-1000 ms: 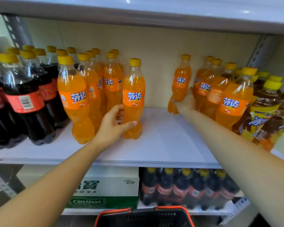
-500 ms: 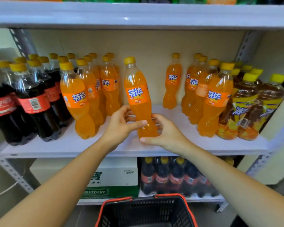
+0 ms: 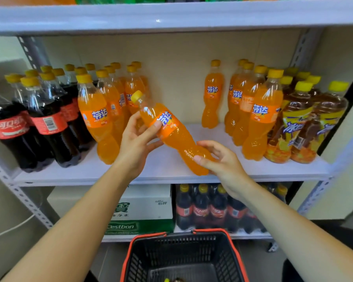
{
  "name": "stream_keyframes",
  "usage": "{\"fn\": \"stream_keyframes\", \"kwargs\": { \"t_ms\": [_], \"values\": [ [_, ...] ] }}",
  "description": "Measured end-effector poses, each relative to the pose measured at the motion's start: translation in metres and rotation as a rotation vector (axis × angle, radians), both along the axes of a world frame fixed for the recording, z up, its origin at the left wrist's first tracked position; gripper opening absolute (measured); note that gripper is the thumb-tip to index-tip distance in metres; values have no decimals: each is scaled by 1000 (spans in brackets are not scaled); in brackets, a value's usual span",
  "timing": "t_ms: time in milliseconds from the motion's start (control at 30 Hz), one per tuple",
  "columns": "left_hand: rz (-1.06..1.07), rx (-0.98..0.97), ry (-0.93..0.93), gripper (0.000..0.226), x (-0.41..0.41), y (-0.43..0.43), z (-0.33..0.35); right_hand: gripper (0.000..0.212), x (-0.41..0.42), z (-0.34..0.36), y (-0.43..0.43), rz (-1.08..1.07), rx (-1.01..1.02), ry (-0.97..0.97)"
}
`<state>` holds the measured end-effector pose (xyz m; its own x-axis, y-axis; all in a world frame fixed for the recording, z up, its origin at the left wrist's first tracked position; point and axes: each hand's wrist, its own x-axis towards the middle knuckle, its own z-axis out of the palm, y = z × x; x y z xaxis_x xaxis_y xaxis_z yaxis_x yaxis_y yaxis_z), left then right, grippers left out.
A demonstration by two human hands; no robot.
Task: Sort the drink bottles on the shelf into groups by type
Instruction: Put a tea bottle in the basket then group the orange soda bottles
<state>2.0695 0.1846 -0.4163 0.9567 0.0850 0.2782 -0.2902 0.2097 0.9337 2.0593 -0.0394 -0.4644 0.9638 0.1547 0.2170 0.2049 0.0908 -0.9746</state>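
white shelf [image 3: 263,169] (grey slotted uprights [image 3: 32,51]) against beige wall [image 3: 181,68]

orange held bottle [image 3: 176,132], yellow cap [image 3: 136,96] | black basket [image 3: 183,259], red rim

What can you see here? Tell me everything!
cola bottles: many, dark, red labels, shelf's left end.
left orange sodas: several, orange, beside the cola.
held orange soda: one, orange, tilted, in both hands.
lone orange soda: one, orange, standing at the back.
right orange sodas: at least four, orange, right side.
iced tea bottles: several, brown, yellow labels, far right.
shelf: one, white, middle.
lower cola bottles: several, dark, shelf below.
box: one, white and green, shelf below.
basket: one, black, red rim, bottom centre.
left hand: one, grips the held soda's label.
right hand: one, grips its lower end.
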Motion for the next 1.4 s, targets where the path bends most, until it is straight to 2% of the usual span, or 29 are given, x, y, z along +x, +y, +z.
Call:
{"fn": "stream_keyframes", "kwargs": {
  "t_ms": [133, 233, 300, 400, 500, 600, 700, 767, 867, 1000, 1133, 1200, 1300, 1400],
  "values": [
    [119, -24, 45, 70, 3, -5, -3, 59, 2, 1, -8, 27, 48, 15],
    [131, -6, 79, 56, 8, -4, -6, 68, 2, -1, -8, 29, 68, 11],
    [87, -17, 91, 48, 9, 0, -9, 65, 1, -1, -7, 26, 127, 30],
    [-18, -38, 49, 63, 7, 5, -11, 55, -1, -1, -5, 63, 253, 94],
    [-60, -57, -22, 74, 3, 4, -14, 54, -1, 1, -4, 106, 273, 150],
    [43, -85, -14, 75, 2, 1, -13, 56, -1, 3, 0, 124, 293, 149],
    [152, -95, 26, 73, 0, -2, -11, 70, -1, 1, 3, 74, 258, 90],
    [160, -89, 39, 65, 0, -2, -11, 72, -2, 0, 5, 49, 253, 68],
    [93, -105, 26, 53, 2, 1, -11, 67, -4, 1, 7, 87, 351, 114],
    [-34, -149, -15, 73, 2, 3, -14, 56, -6, 4, 7, 113, 381, 171],
    [47, -152, -23, 78, -1, 0, -14, 50, -6, 5, 10, 109, 384, 193],
    [106, -144, -23, 78, -3, -3, -12, 55, -6, 5, 12, 108, 406, 168],
    [147, -99, -20, 69, -3, -6, -11, 75, -6, 3, 13, 103, 391, 128],
    [91, -93, -27, 74, 0, -3, -12, 67, -8, 2, 15, 92, 373, 130]
  ]
}}
